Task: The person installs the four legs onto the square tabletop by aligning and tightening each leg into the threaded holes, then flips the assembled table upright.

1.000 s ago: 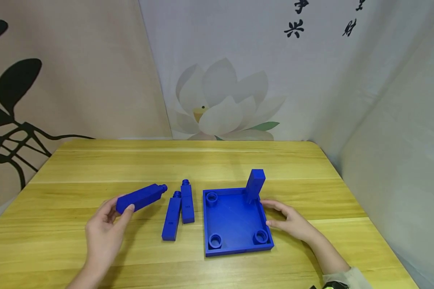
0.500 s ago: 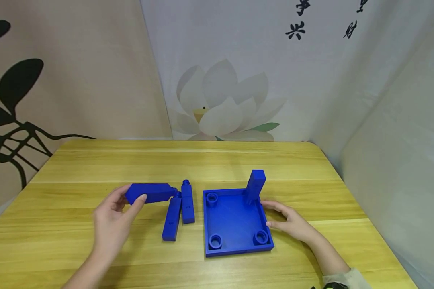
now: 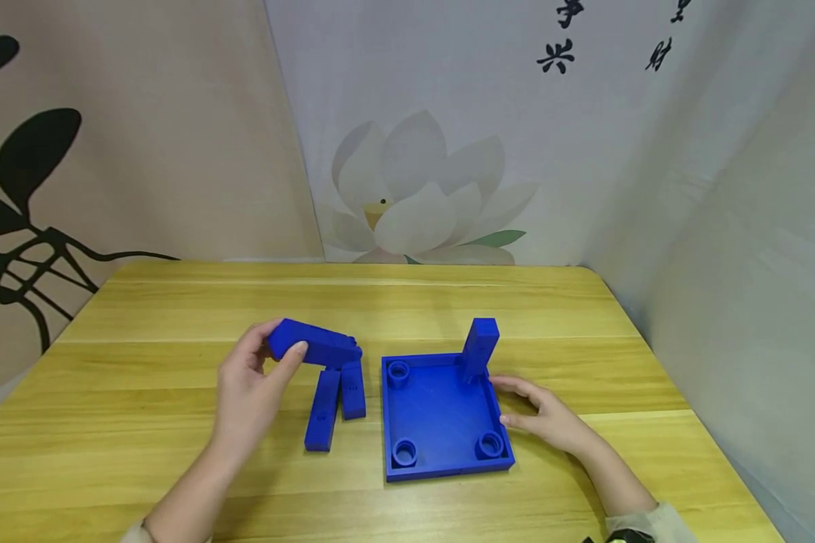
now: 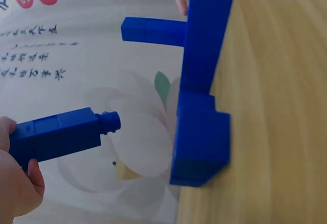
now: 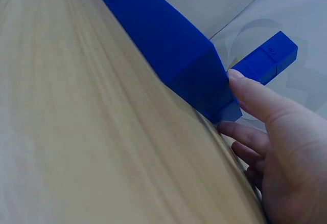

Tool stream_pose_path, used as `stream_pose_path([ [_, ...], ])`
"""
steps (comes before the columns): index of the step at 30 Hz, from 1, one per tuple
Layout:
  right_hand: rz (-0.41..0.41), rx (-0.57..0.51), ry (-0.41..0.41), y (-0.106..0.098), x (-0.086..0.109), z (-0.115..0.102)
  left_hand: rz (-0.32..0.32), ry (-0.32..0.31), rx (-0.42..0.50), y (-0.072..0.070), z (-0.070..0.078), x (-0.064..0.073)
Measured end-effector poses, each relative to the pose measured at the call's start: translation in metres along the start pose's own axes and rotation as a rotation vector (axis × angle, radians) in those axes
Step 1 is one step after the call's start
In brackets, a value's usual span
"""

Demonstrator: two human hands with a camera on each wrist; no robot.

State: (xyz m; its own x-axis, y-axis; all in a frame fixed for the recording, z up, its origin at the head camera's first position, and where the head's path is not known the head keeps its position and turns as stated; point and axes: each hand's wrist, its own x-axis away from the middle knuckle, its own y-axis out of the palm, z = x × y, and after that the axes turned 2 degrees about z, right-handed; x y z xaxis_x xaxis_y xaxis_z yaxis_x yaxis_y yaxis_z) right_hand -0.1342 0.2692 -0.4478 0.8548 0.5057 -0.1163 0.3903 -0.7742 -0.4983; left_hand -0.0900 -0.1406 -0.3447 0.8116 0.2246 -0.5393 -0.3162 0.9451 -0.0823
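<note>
Nearest, the right hand [image 3: 543, 416] rests relaxed against the tray [image 3: 435, 407] at its 3 o'clock wall, likely steadying it; that grip encloses nothing. Two loose posts [image 3: 322, 413] lie at the tray's 9 o'clock. Above their far ends, the left hand [image 3: 250, 388] pinches a raised post [image 3: 315, 345] by its thick end, ridged tip toward 3 o'clock, presumably to leave the tip unobstructed. An upright post [image 3: 480, 347] stands at the tray's 1 o'clock corner, well short of the table's [image 3: 176, 324] far edge.

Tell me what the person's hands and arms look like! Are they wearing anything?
The left hand and right hand are bare, without gloves. The left sleeve and right sleeve are pale greyish-beige. Beside the right one is a black-and-yellow item, too cut off to name.
</note>
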Motion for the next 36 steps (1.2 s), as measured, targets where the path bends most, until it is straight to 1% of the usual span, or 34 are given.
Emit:
stream_pose_path([
  [4,0.0,-0.001,0.009,0.0,-0.001,0.0,-0.041,-0.002,-0.014,0.009,0.003,-0.005],
  [9,-0.001,-0.004,0.017,0.0,0.0,0.0,-0.109,-0.03,-0.074,0.018,0.005,-0.009],
  [14,-0.003,-0.012,-0.001,0.0,0.0,0.0,-0.149,-0.018,-0.108,0.03,0.006,-0.014],
  [20,-0.002,-0.017,-0.004,-0.001,0.001,-0.001,-0.175,-0.008,-0.1,0.042,0.006,-0.019],
  [29,0.001,-0.008,-0.001,0.0,0.001,0.0,-0.193,-0.064,-0.065,0.059,0.003,-0.024],
  [36,0.002,-0.001,-0.008,0.0,0.0,0.0,-0.201,-0.05,-0.045,0.07,0.0,-0.027],
])
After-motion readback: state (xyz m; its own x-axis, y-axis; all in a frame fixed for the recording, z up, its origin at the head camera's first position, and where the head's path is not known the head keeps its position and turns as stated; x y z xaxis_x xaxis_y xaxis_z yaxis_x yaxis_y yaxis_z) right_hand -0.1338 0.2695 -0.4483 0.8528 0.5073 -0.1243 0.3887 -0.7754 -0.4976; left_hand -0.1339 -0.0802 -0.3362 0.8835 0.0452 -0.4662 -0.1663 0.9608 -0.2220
